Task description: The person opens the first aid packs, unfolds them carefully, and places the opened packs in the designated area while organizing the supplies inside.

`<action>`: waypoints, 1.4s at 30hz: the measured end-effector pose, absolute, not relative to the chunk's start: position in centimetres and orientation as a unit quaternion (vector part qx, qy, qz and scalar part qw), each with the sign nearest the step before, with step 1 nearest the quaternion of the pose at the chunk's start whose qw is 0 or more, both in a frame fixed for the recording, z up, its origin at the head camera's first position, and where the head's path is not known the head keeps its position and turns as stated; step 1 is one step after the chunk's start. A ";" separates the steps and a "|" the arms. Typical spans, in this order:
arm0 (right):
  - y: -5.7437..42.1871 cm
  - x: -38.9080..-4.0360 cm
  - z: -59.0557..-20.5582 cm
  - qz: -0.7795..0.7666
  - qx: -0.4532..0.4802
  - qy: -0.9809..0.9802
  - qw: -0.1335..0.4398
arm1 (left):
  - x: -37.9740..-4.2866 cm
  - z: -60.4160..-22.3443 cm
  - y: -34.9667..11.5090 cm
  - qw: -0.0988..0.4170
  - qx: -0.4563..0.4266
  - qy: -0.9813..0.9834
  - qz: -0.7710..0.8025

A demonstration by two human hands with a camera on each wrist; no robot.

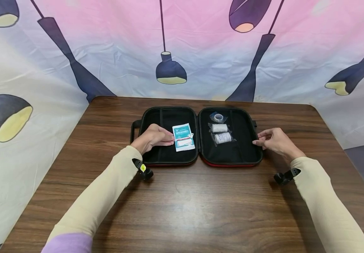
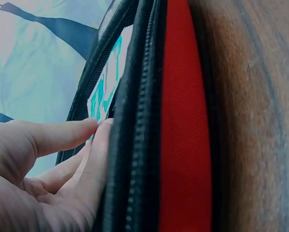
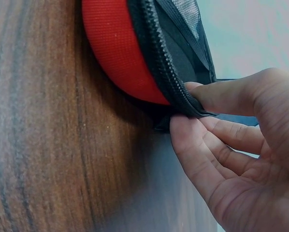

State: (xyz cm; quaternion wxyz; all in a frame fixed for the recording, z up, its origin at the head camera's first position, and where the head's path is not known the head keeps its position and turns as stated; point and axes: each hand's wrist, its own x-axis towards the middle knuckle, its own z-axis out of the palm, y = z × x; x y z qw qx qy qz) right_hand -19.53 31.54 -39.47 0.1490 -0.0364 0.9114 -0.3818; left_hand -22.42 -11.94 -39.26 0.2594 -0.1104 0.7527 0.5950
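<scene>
A black zip case with red outer sides [image 1: 169,161] lies unfolded on the table. Over its left half is a flat teal-and-white packet [image 1: 183,131] printed with a white cross. My left hand [image 1: 154,137] reaches across that half and pinches the packet's left edge between thumb and fingers; the left wrist view shows the packet [image 2: 106,82] partly hidden behind the zipped rim. With thumb and fingertips, my right hand [image 1: 278,142] grips the case's outer right rim. The right wrist view shows the thumb inside the zipper edge [image 3: 166,60] and fingers beneath.
In the case's right half lie two white bandage rolls in clear wrap, the upper roll [image 1: 219,128] and lower roll [image 1: 223,137], below a small wrapped tape roll [image 1: 218,117]. A carry handle [image 1: 133,130] sticks out at left. Behind the wooden table [image 1: 182,211] hangs a lamp-print cloth [image 1: 121,63].
</scene>
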 end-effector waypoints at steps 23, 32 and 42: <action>31.2 -19.6 -39.6 -0.388 -0.033 0.909 0.149 | -22.9 -39.8 -11.2 0.245 -0.111 0.744 0.611; 31.2 -19.6 -39.6 -0.401 -0.025 0.904 0.146 | -22.9 -37.6 -13.7 0.190 -0.100 0.763 0.610; 31.2 -19.6 -39.7 -0.395 -0.020 0.907 0.144 | -23.0 -36.1 -17.9 0.142 -0.124 0.787 0.588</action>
